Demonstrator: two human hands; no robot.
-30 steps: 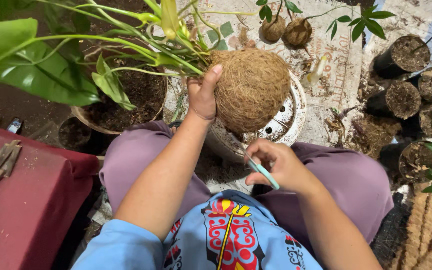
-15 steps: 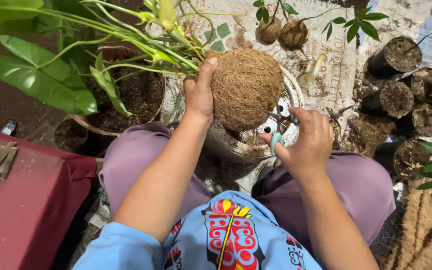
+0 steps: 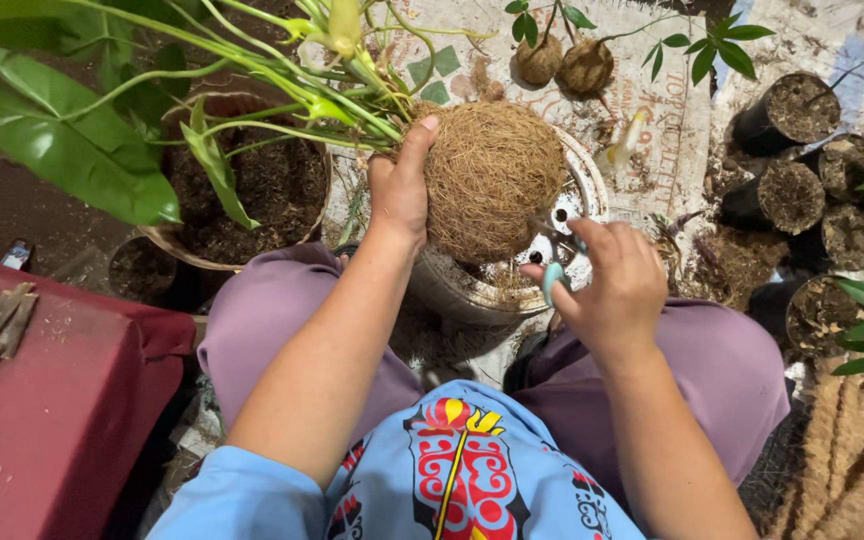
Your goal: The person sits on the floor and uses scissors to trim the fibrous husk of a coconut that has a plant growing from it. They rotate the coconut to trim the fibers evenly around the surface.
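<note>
– What colour is the fibre ball point(image 3: 492, 180)?

– Tawny brown, a coarse, wiry weave of strands. The two smaller balls point(image 3: 562, 62) behind are the same brown.

– And the scissors point(image 3: 555, 262)?

– Pale teal handles, grey metal blades.

– The clothes?

– Trousers point(image 3: 722, 370) are dusty mauve. The shirt point(image 3: 422, 480) is sky blue with a red, white and yellow motif down the front.

– The bowl point(image 3: 497, 290)?

– White, speckled with dirt.

– Anything else?

– Bright green leaves point(image 3: 72, 150), black nursery pots point(image 3: 787, 115) of dark soil, and a dark red cloth point(image 3: 62, 420) on the left.
</note>
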